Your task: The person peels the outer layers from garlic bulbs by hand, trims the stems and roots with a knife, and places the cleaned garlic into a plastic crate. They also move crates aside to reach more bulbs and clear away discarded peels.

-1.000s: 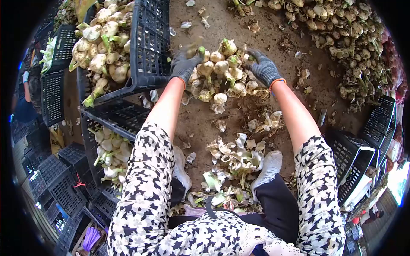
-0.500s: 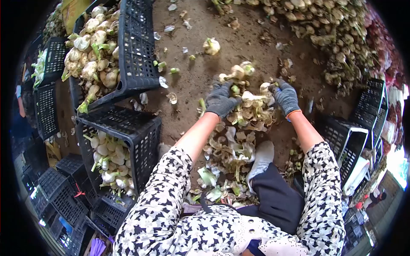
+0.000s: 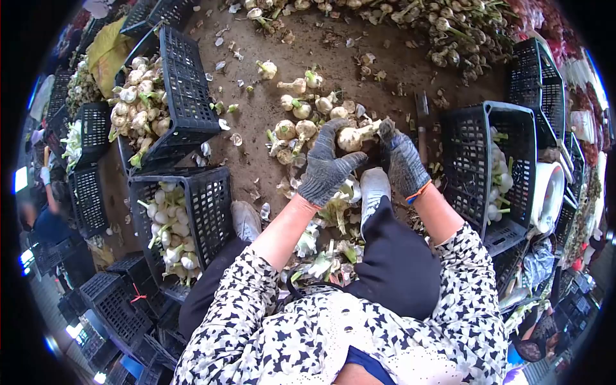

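A garlic bulb [image 3: 350,139] with a short thick stem is between my gloved hands. My left hand [image 3: 327,168] closes round the bulb, thumb below and fingers above. My right hand [image 3: 407,165] has its fingers bent together at the stem's end; the gloved fingertips are dark, and their exact grip is partly hidden. Loose garlic bulbs [image 3: 303,130] lie on the dirt floor just beyond my left hand. Peeled skins and leaf scraps [image 3: 327,260] cover the ground between my feet.
Left stand a crate [image 3: 189,83] heaped with garlic and a crate [image 3: 215,208] of cleaner white bulbs. Another crate [image 3: 465,154] with white bulbs is at right. A pile of stemmed garlic [image 3: 462,38] lies ahead, and a metal-bladed tool [image 3: 421,106] lies right of my hands.
The cluster between my hands has given way to one bulb, with several bulbs now on the floor beyond them. My hands are closer together, and the view has shifted, showing the right crate more fully.
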`<state>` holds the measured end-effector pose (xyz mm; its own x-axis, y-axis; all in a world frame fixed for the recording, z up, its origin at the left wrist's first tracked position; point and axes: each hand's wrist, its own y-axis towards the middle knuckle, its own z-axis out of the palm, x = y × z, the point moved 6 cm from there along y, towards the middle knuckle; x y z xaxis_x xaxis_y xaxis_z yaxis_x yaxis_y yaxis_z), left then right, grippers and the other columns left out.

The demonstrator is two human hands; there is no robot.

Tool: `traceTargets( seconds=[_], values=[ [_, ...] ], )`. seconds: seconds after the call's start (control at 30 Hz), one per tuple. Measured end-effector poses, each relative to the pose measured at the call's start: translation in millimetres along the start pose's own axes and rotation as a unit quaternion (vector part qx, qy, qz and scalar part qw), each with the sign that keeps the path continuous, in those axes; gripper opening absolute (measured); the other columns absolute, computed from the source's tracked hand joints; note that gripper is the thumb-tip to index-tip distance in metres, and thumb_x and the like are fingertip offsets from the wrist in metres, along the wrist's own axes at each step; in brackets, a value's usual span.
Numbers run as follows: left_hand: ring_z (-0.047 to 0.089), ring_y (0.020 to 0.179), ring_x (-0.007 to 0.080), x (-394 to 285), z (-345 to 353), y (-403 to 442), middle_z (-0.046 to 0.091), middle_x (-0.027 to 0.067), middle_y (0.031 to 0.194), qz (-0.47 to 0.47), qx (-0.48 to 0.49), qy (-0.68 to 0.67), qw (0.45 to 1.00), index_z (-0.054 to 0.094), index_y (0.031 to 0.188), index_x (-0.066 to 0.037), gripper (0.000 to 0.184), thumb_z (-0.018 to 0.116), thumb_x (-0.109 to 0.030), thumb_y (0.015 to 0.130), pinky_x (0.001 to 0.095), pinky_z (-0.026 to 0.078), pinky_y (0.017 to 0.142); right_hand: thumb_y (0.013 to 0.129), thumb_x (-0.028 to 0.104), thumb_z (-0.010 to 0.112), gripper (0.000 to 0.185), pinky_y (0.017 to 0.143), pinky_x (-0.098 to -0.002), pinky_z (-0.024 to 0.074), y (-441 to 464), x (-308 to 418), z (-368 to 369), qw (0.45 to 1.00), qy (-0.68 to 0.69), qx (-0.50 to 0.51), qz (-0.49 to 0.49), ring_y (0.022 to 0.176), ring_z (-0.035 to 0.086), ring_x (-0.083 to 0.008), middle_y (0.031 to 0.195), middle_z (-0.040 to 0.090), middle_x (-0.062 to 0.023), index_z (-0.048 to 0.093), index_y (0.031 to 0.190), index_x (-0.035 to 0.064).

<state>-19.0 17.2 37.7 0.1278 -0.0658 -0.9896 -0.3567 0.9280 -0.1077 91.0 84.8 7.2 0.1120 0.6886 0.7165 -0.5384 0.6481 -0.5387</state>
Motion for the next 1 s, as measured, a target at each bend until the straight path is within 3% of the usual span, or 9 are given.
traceTargets(
  seconds=[0.03, 0.07, 0.1, 0.17, 0.53, 0.77, 0.83, 0.87, 1.0],
  values=[
    [0.046, 0.096, 0.0132, -6.8, 5.4, -5.9, 0.046, 0.0065, 0.105, 0.005, 0.002, 0.006, 1.000, 0.040, 0.110, -0.004, 0.053, 0.065, 0.002, 0.064, 0.0254, 0.041, 0.083, 0.082, 0.014, 0.050, 0.015, 0.067, -0.0224, 0.0435, -8.0, -4.5, -2.1, 0.997, 0.071, 0.017, 0.002, 0.073, 0.051, -0.0086, 0.078, 0.057, -0.0002, 0.058, 0.088, 0.0029],
    [0.047, 0.095, 0.0134, -10.9, 12.5, -12.5, 0.047, 0.0063, 0.104, -0.013, 0.012, -0.018, 1.000, 0.040, 0.109, -0.004, 0.052, 0.065, 0.003, 0.065, 0.0254, 0.042, 0.082, 0.082, 0.018, 0.051, 0.017, 0.066, -0.0228, 0.0441, -24.6, 19.4, 5.6, 0.934, -0.311, 0.035, -0.174, 0.073, 0.051, -0.0081, 0.077, 0.056, 0.0002, 0.057, 0.088, 0.0035],
    [0.048, 0.093, 0.0137, -15.2, 20.6, -18.8, 0.048, 0.0062, 0.102, -0.032, 0.023, -0.042, 0.998, 0.040, 0.109, -0.004, 0.051, 0.064, 0.005, 0.065, 0.0253, 0.043, 0.081, 0.081, 0.021, 0.053, 0.020, 0.064, -0.0228, 0.0446, -31.9, 7.9, 1.9, 0.987, -0.151, 0.009, -0.060, 0.072, 0.051, -0.0076, 0.077, 0.057, -0.0008, 0.057, 0.088, 0.0034],
    [0.051, 0.090, 0.0134, -19.1, 31.7, -31.3, 0.050, 0.0065, 0.100, -0.074, 0.007, -0.147, 0.986, 0.041, 0.108, -0.003, 0.048, 0.062, 0.005, 0.066, 0.0250, 0.046, 0.076, 0.079, 0.025, 0.055, 0.024, 0.062, -0.0228, 0.0435, -47.2, 12.9, 9.9, 0.993, -0.075, 0.034, -0.083, 0.070, 0.050, -0.0070, 0.079, 0.057, -0.0013, 0.057, 0.090, 0.0030],
    [0.052, 0.083, 0.0135, -1.4, 36.7, -43.4, 0.054, 0.0078, 0.092, -0.032, -0.029, 0.108, 0.993, 0.043, 0.106, -0.001, 0.051, 0.068, -0.003, 0.061, 0.0248, 0.042, 0.077, 0.082, 0.020, 0.051, 0.022, 0.064, -0.0240, 0.0419, -41.9, -12.7, -26.6, 0.974, -0.145, 0.110, -0.133, 0.069, 0.048, -0.0074, 0.076, 0.058, -0.0039, 0.057, 0.089, -0.0001],
    [0.054, 0.082, 0.0151, 17.2, 40.8, -25.6, 0.056, 0.0096, 0.092, -0.136, -0.020, 0.033, 0.990, 0.045, 0.106, 0.001, 0.048, 0.066, -0.007, 0.064, 0.0252, 0.043, 0.074, 0.079, 0.012, 0.053, 0.015, 0.060, -0.0225, 0.0434, -28.9, -3.9, -39.6, 0.980, -0.113, 0.135, -0.092, 0.067, 0.053, -0.0082, 0.077, 0.059, -0.0020, 0.057, 0.088, 0.0017],
    [0.057, 0.075, 0.0171, 27.3, 47.0, -23.8, 0.055, 0.0098, 0.092, -0.247, -0.013, -0.149, 0.958, 0.043, 0.108, 0.002, 0.041, 0.054, -0.006, 0.069, 0.0271, 0.049, 0.067, 0.078, 0.009, 0.054, 0.015, 0.063, -0.0222, 0.0433, -20.5, -11.7, -49.2, 0.982, -0.145, 0.117, -0.012, 0.070, 0.053, -0.0081, 0.079, 0.059, -0.0027, 0.057, 0.090, 0.0010],
    [0.057, 0.068, 0.0176, 28.2, 49.1, -20.8, 0.055, 0.0101, 0.087, -0.252, -0.011, -0.159, 0.955, 0.044, 0.108, 0.001, 0.039, 0.051, -0.010, 0.071, 0.0271, 0.050, 0.058, 0.076, 0.006, 0.055, 0.016, 0.067, -0.0219, 0.0434, -19.1, -9.9, -50.2, 0.984, -0.127, 0.122, 0.005, 0.073, 0.053, -0.0084, 0.081, 0.060, -0.0029, 0.057, 0.091, 0.0009],
    [0.055, 0.067, 0.0156, 23.6, 52.0, -6.1, 0.055, 0.0068, 0.085, -0.200, -0.025, -0.058, 0.978, 0.046, 0.104, -0.001, 0.034, 0.051, -0.014, 0.073, 0.0240, 0.048, 0.057, 0.074, 0.003, 0.054, 0.017, 0.068, -0.0218, 0.0439, 1.4, -12.9, -57.8, 0.982, -0.160, 0.082, -0.065, 0.073, 0.054, -0.0089, 0.082, 0.060, -0.0025, 0.058, 0.091, 0.0016]
  ],
)
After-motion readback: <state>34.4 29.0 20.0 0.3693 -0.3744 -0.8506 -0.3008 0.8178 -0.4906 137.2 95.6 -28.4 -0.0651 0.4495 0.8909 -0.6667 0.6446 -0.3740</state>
